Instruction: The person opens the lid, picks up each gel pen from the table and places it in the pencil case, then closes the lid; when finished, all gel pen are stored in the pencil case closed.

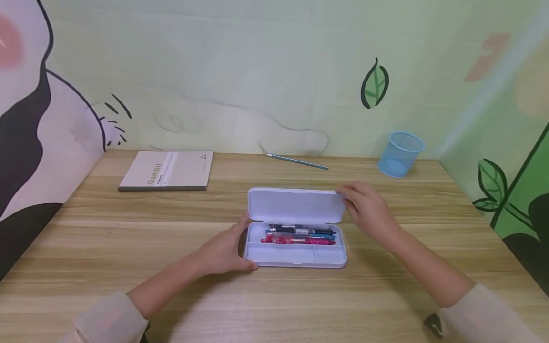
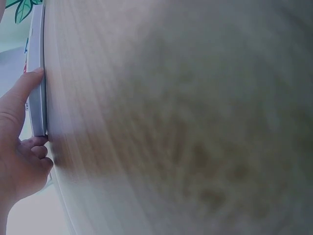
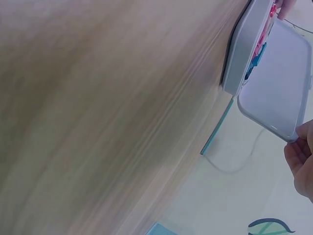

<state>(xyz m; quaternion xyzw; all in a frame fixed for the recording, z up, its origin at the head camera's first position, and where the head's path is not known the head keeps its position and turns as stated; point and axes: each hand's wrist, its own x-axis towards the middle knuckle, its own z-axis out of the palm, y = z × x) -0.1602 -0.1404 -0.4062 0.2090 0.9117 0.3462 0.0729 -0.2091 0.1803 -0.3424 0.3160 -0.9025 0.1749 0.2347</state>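
Observation:
A white pencil case (image 1: pixel 279 255) lies on the table with its lid (image 1: pixel 296 205) raised. Several pens, among them a red pen (image 1: pixel 298 241) and dark ones (image 1: pixel 300 230), fill its long back compartment; the smaller front compartments hold nothing. My left hand (image 1: pixel 223 247) grips the case's left end, its thumb at the front corner, as the left wrist view also shows on the case's side (image 2: pixel 37 98). With thumb and fingers, my right hand (image 1: pixel 369 209) pinches the upper right corner of the lid; the right wrist view shows this hold on the lid (image 3: pixel 281 83) closely.
A notebook (image 1: pixel 171 171) lies at the back left of the wooden table (image 1: pixel 193 305). Near the wall lies a thin blue paintbrush (image 1: pixel 298 162). A blue mesh pen cup (image 1: pixel 400 155) stands at the back right. The painted wall (image 1: pixel 240 71) borders the table's far edge.

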